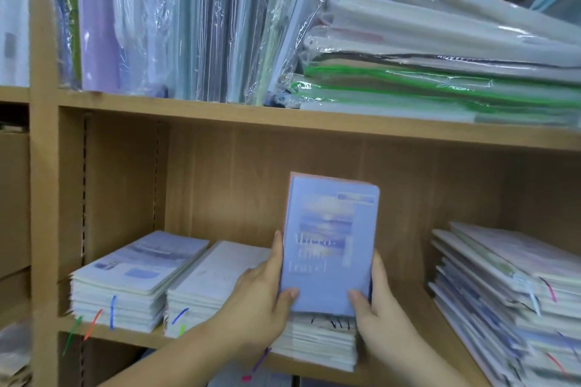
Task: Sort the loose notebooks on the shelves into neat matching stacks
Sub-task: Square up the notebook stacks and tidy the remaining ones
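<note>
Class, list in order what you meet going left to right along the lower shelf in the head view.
In order: leftmost notebook stack → second notebook stack → left hand → upright blue notebook → right hand → slumped notebook pile at the far right.

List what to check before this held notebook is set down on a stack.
1. Grip: left hand and right hand both hold the notebook: ok.
2. Notebook upright, cover visible: ok.
3. Cover match with the middle stack beneath: cannot tell, top hidden.
4. Edges of the far-left stack squared: ok.
5. Neatness of the right pile: not ok, splayed.
6. Clearance under the upper shelf board: ok.
</note>
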Demonstrator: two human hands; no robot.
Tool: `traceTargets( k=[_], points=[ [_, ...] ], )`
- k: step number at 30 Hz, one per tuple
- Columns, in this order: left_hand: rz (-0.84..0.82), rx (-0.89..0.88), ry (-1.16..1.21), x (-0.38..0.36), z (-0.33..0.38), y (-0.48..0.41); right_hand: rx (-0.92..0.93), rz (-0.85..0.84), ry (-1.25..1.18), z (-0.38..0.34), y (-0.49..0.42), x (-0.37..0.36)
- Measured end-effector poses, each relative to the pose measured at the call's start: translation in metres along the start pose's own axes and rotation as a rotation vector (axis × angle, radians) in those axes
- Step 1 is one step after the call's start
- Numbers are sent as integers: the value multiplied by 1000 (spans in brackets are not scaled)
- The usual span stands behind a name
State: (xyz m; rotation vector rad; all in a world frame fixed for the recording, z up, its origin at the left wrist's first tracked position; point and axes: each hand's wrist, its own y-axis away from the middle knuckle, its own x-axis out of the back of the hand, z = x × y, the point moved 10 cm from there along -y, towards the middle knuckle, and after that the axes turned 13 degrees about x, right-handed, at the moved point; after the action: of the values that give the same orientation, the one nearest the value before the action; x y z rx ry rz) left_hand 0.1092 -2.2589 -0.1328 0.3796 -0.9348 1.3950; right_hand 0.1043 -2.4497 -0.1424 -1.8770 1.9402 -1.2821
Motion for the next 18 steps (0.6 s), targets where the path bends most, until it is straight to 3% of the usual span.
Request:
traceTargets(
  k=[5,8,14,18],
  points=[
    [-68,8,406,7,49,13,-89,88,-2,-6,12,59],
    [-144,35,476,-19,78,22,-226,136,-26,11,42,97],
    [-285,265,751,-97,97,43,-474,151,-111,35,115,132],
    [-270,395,799,-135,86,53,-556,209,-63,48,142,140]
  ],
)
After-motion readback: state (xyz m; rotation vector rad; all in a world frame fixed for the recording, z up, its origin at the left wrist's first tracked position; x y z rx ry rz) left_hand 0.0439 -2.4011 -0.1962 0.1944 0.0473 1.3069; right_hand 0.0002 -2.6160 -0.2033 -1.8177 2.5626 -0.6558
